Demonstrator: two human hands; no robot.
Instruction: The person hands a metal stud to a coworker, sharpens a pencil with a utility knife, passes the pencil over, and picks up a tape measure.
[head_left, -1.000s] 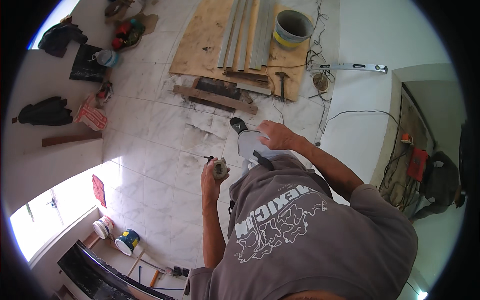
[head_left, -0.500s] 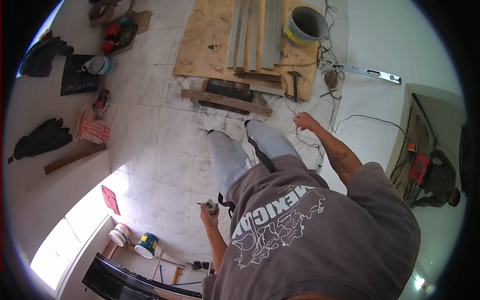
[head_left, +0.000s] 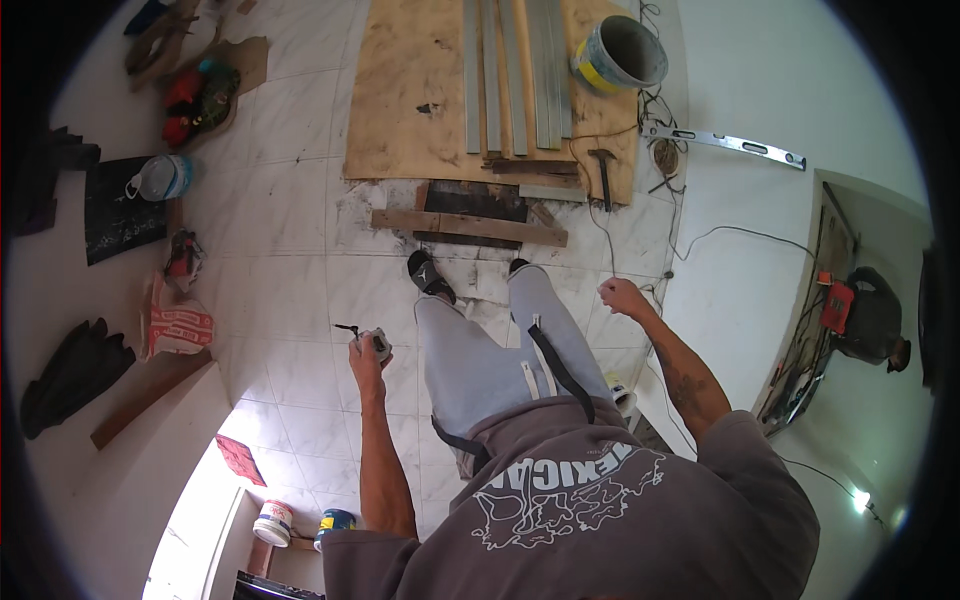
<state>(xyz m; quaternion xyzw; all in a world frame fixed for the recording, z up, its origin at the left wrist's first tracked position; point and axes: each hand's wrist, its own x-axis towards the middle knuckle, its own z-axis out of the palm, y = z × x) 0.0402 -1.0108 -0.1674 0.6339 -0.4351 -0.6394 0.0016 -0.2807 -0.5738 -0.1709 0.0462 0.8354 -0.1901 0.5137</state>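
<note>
My left hand [head_left: 367, 362] is wrapped around a rounded grey tape measure [head_left: 378, 344], held out over the tiled floor to the left of my legs. A thin dark piece [head_left: 347, 328] sticks out beside it; its kind is too small to tell. My right hand [head_left: 622, 297] is closed, its fingers curled in, over the floor to the right of my knees. Whatever is in those fingers, if anything, does not show. Nearest ahead of that hand lies a hammer [head_left: 602, 178] on a plywood sheet [head_left: 400, 110].
Long metal profiles [head_left: 514, 80] and a bucket [head_left: 622, 55] stand on the plywood. Wooden boards [head_left: 470, 227] lie before my feet. A spirit level [head_left: 730, 143] and loose cables [head_left: 668, 215] are to the right. Further right, a person [head_left: 875, 315] is near a red case [head_left: 836, 305].
My left arm has reached forward and left with the tape measure. My legs have shifted, one foot now showing ahead. My right hand remains closed, slightly lower in view.
</note>
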